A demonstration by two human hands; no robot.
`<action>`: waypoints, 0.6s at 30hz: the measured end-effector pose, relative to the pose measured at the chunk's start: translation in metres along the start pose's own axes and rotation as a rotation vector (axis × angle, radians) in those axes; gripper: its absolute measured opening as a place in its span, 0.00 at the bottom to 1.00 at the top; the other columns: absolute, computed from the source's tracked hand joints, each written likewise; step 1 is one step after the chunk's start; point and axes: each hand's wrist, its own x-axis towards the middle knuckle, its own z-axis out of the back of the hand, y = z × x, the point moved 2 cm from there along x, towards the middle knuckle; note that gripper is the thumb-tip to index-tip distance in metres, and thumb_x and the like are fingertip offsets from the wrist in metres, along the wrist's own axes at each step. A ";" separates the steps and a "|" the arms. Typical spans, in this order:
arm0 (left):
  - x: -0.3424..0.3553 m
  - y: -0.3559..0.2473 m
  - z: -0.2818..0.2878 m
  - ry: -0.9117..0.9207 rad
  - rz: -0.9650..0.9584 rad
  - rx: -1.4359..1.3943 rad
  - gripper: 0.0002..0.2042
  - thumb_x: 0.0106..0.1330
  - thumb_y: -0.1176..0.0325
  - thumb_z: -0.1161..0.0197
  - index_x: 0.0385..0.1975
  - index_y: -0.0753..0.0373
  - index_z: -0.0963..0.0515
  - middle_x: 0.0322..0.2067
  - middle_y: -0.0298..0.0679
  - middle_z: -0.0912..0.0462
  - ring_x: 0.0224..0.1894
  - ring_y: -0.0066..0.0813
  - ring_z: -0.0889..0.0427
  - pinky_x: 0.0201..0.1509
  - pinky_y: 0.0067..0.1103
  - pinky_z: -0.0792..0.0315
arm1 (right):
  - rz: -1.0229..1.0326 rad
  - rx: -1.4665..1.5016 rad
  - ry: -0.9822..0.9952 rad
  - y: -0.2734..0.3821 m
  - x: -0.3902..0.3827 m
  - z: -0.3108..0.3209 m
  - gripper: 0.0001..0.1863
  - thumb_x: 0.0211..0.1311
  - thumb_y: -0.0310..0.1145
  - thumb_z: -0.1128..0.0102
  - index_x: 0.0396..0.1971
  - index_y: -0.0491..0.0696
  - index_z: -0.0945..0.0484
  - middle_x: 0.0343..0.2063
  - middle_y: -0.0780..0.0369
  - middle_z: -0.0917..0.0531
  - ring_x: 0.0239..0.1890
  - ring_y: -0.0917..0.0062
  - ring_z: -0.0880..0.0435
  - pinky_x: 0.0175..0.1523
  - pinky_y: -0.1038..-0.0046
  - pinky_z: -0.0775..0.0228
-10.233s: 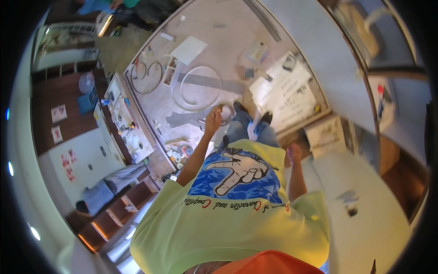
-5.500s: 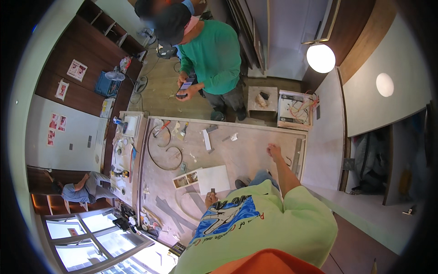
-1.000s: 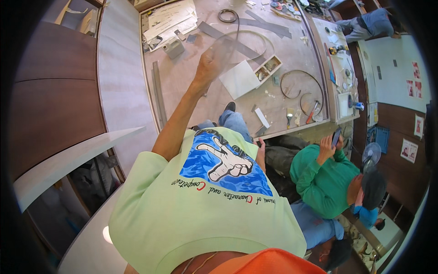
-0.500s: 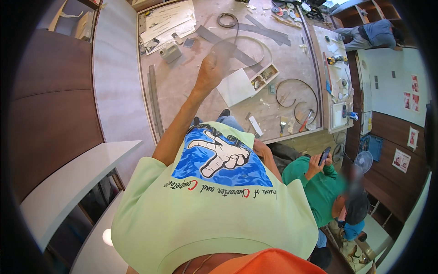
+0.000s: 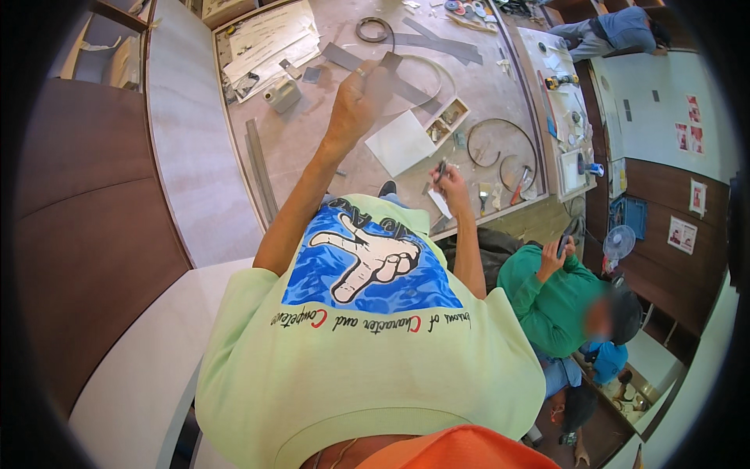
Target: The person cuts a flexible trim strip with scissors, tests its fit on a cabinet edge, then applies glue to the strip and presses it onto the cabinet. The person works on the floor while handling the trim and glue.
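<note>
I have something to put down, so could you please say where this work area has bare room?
The widest bare patch lies between the grey jug, the long grey strips at left and the left forearm. A smaller one separates the upper grey strips from the dark hoop. Around the right hand it is crowded: white board, paintbrush, hammer.

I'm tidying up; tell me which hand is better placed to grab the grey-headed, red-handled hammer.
Right, likely: the right hand is nearer the hammer, though pinching a small dark item; the left hand is beyond the white rectangular panel.

L hand [image 5: 355, 105] pt blurred, dk item [image 5: 441, 167] in R hand [image 5: 451, 186] unclear, cap [image 5: 469, 450] cut off
</note>
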 end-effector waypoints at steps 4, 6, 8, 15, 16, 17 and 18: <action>-0.001 -0.011 0.008 0.014 0.008 -0.047 0.13 0.78 0.60 0.52 0.40 0.63 0.25 0.17 0.24 0.37 0.16 0.09 0.45 0.17 0.12 0.51 | 0.198 -0.021 0.246 0.096 -0.004 -0.074 0.21 0.61 0.46 0.31 0.45 0.46 0.24 0.35 0.66 0.18 0.30 0.84 0.24 0.37 0.83 0.33; -0.002 -0.013 0.011 -0.003 -0.001 -0.051 0.13 0.78 0.60 0.52 0.40 0.63 0.25 0.17 0.25 0.36 0.16 0.09 0.45 0.17 0.12 0.51 | 0.291 -0.087 0.329 0.129 -0.007 -0.103 0.25 0.61 0.52 0.33 0.44 0.46 0.23 0.34 0.66 0.19 0.30 0.85 0.24 0.37 0.83 0.34; -0.002 -0.015 0.011 -0.005 -0.013 -0.057 0.13 0.78 0.60 0.52 0.39 0.63 0.25 0.17 0.25 0.36 0.16 0.09 0.44 0.17 0.12 0.51 | 0.356 -0.156 0.384 0.154 -0.010 -0.125 0.23 0.61 0.50 0.35 0.44 0.46 0.23 0.33 0.66 0.18 0.30 0.85 0.24 0.37 0.83 0.33; -0.003 -0.018 0.009 -0.015 -0.021 -0.075 0.14 0.78 0.59 0.51 0.39 0.63 0.25 0.17 0.25 0.36 0.15 0.09 0.44 0.17 0.12 0.50 | 0.400 -0.300 0.523 0.196 -0.004 -0.154 0.18 0.65 0.38 0.37 0.49 0.43 0.23 0.36 0.64 0.17 0.37 0.82 0.21 0.42 0.79 0.28; -0.003 -0.018 0.007 -0.012 -0.022 -0.074 0.14 0.78 0.59 0.51 0.39 0.63 0.25 0.17 0.25 0.36 0.15 0.09 0.44 0.17 0.12 0.50 | 0.409 -0.313 0.534 0.199 -0.003 -0.154 0.18 0.65 0.38 0.37 0.49 0.43 0.23 0.36 0.64 0.17 0.37 0.81 0.21 0.42 0.78 0.28; -0.004 -0.018 0.006 -0.017 -0.023 -0.063 0.14 0.78 0.59 0.51 0.39 0.63 0.25 0.17 0.25 0.36 0.15 0.09 0.45 0.17 0.12 0.50 | 0.415 -0.325 0.545 0.201 -0.002 -0.153 0.19 0.65 0.38 0.36 0.49 0.42 0.24 0.36 0.64 0.17 0.37 0.81 0.21 0.43 0.78 0.28; -0.004 -0.018 0.004 -0.021 -0.022 -0.052 0.14 0.78 0.59 0.51 0.39 0.63 0.25 0.17 0.25 0.36 0.15 0.10 0.45 0.17 0.12 0.50 | 0.415 -0.317 0.550 0.202 -0.002 -0.152 0.19 0.65 0.39 0.36 0.49 0.42 0.24 0.36 0.64 0.17 0.37 0.81 0.21 0.43 0.78 0.28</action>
